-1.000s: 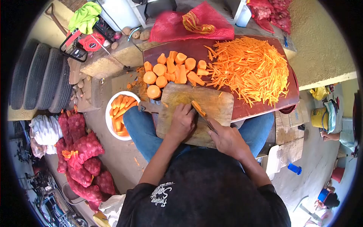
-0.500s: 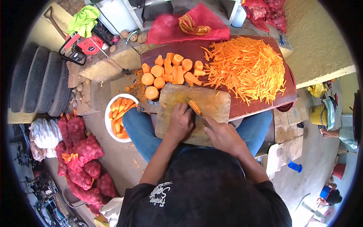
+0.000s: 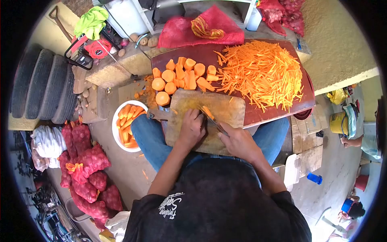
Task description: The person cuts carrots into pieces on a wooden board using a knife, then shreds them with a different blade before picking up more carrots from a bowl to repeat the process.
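A worn wooden cutting board [image 3: 229,109] rests across the lap, against the near edge of a reddish-brown table. My left hand [image 3: 192,128] is closed on the board, its curled fingertips pressing a carrot piece that they mostly hide. Wrapped around a knife handle is my right hand [image 3: 238,142]. The knife [image 3: 217,126] points away from me, its blade close beside the left fingers. Thin carrot strips [image 3: 207,112] lie along the blade's right side. Beyond the board are thick carrot chunks [image 3: 168,75], with a large heap of carrot sticks [image 3: 264,76] to their right.
A white basin [image 3: 116,133] of peeled carrots stands on the floor at left, near red net sacks [image 3: 94,159]. Behind the table [image 3: 278,115] lies a red mesh bag [image 3: 177,32]. Tyres [image 3: 38,88] lean at far left. A blue object [image 3: 314,178] lies on the floor at right.
The knife blade and my right hand have shifted very slightly, and the strips beside the blade sit a little differently. My left hand stays in nearly the same place.
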The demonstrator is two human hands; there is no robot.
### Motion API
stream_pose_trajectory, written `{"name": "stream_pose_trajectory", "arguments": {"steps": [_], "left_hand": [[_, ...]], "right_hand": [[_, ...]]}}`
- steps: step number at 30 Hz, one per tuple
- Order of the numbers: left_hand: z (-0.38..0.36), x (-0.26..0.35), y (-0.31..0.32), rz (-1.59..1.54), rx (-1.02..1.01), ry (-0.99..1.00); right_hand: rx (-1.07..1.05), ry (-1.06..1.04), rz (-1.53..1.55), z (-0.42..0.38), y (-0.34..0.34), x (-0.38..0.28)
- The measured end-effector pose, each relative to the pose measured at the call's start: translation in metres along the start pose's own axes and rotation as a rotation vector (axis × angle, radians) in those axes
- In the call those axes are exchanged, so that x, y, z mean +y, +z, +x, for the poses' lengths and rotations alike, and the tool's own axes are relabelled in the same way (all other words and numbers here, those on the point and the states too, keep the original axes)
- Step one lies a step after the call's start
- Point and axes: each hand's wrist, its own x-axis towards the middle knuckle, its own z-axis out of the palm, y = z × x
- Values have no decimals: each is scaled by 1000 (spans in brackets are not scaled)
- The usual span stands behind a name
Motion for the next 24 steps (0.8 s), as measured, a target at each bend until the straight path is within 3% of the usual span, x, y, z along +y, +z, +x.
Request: {"name": "stream_pose_trajectory", "arguments": {"steps": [4, 7, 10, 13, 16, 19, 20, 24], "left_hand": [[-2, 0, -4, -52, -8, -109], [0, 0, -8, -171, 120, -110], [-4, 8, -19, -307, 225, -298], [-10, 7, -38, -289, 158, -359], [-12, 8, -43, -251, 159, -292], [-15, 18, -42, -373, 71, -462], [-15, 15, -37, -361, 70, -421], [2, 21, -30, -314, 50, -291]], "right_hand": [[64, 50, 182, -10, -6, 2], [25, 47, 250, -14, -9, 3], [-69, 26, 325, -12, -9, 6], [17, 4, 209, -5, -11, 27], [154, 37, 131, 17, -41, 55], [370, -13, -65, 32, -63, 78], [398, -21, -128, 30, -67, 82], [303, -129, -282, 15, -71, 64]]}}
